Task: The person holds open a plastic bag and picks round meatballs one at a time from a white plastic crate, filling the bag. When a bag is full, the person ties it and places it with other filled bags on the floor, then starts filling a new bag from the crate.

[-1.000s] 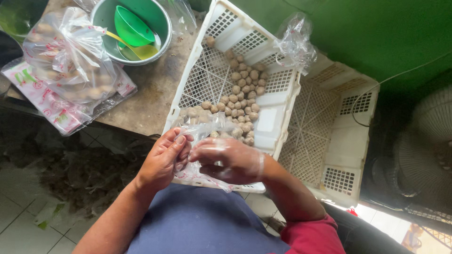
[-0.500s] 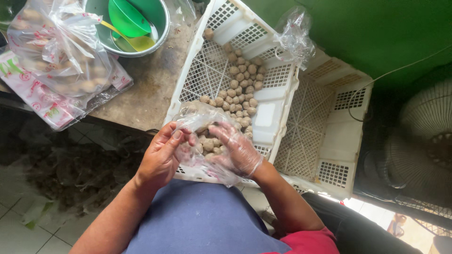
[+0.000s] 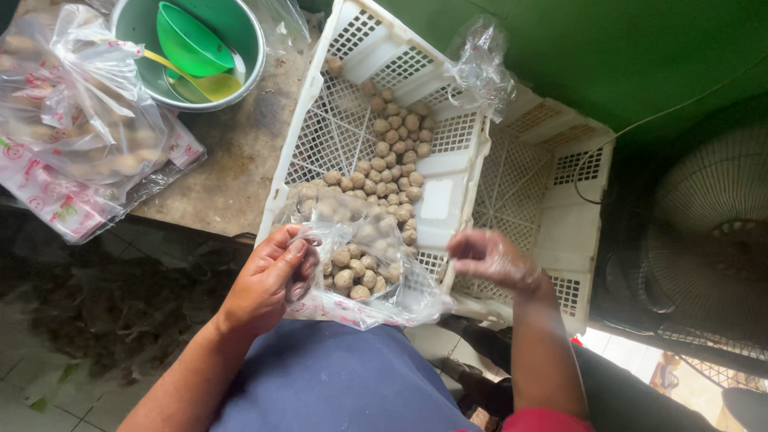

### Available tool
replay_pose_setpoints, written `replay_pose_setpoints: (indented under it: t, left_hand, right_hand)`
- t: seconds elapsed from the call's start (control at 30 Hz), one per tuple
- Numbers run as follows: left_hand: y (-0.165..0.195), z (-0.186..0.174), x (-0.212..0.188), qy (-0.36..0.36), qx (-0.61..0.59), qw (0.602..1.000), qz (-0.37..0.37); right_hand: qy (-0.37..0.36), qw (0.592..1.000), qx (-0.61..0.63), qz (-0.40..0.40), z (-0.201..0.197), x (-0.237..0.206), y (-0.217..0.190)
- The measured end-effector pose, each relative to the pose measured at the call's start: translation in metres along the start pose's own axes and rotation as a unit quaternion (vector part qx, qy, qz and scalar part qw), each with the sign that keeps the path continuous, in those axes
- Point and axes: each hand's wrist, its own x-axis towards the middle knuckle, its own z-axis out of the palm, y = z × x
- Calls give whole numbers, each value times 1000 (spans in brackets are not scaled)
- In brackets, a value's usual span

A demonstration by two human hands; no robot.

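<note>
Left hand (image 3: 268,284) is pinching a clear plastic bag of small round beige balls (image 3: 356,268) at the white slotted plastic crate's (image 3: 320,136) near edge. Right hand (image 3: 492,260), gloved in thin clear plastic, is hovering half-open and holding nothing beside the bag.

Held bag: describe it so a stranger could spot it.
Start at the white crate of small brown balls. At its near edge, the left hand grips a clear bag. Unlike the bags by the bowl, it is held open, partly filled.

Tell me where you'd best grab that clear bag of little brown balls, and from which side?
Probably at its open upper rim, from the near side. The clear bag lies slumped against the white crate, its balls pooled low, so the film up top is loose enough to pinch. The left hand already grips the bag's left edge; the gloved right hand hovers apart.
</note>
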Motion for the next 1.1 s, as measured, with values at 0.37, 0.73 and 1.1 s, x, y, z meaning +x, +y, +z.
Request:
replay_pose_setpoints:
  t: [0.37,0.73,1.1]
  left_hand:
    - [4,6,-2,25,1,1000,12]
    - [7,4,-4,-4,-39,999,31]
    - [6,4,-2,17,-42,999,0]
  right_hand:
    - [156,832,-532,-28,3,250,-3]
    - [159,933,-306,-104,9,205,-36]
    - [-147,909,-268,-281,88,68,-107]
